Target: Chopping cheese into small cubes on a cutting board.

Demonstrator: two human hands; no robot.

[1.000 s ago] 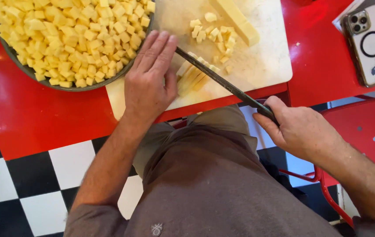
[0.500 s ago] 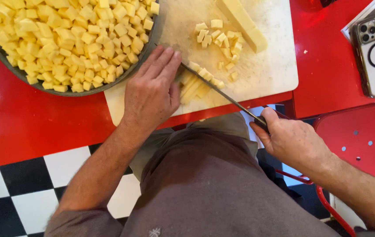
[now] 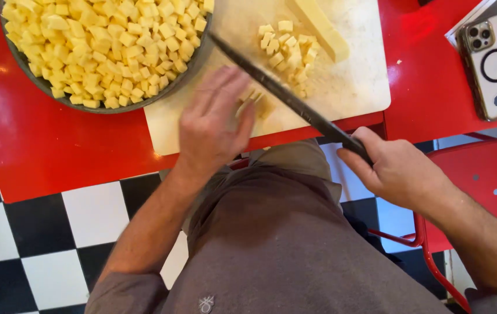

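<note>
Lying across the middle of the frame, a long dark-bladed kitchen knife point(image 3: 283, 96) slants from upper left to lower right above a pale rectangular cutting board point(image 3: 353, 96). The right hand point(image 3: 397, 171), at centre right, is closed around the knife's dark handle, just off the board's near edge. The left hand point(image 3: 213, 125), at the centre, lies palm down on the board with its fingers point(image 3: 222, 87) together and stretched forward, covering a small bunch of pale yellow potato strips point(image 3: 258, 104); only their ends show past the fingertips, close under the blade. Whether the blade touches the strips cannot be told.

Beyond the knife, at upper centre, a loose heap of small yellow potato cubes point(image 3: 286, 49) sits on the board, with a longer uncut yellow potato piece point(image 3: 321, 26) just beside it towards the top edge.

In the upper left, a round dark metal bowl point(image 3: 144, 104) is heaped with many more diced yellow cubes, its rim overlapping the board's left corner. Board and bowl rest on a glossy red surface point(image 3: 56, 151). At the upper right, a smartphone in a clear case point(image 3: 493, 67) lies face down. A red chair seat point(image 3: 487, 174) shows at lower right, and black-and-white chequered floor tiles point(image 3: 21, 244) at lower left.
</note>
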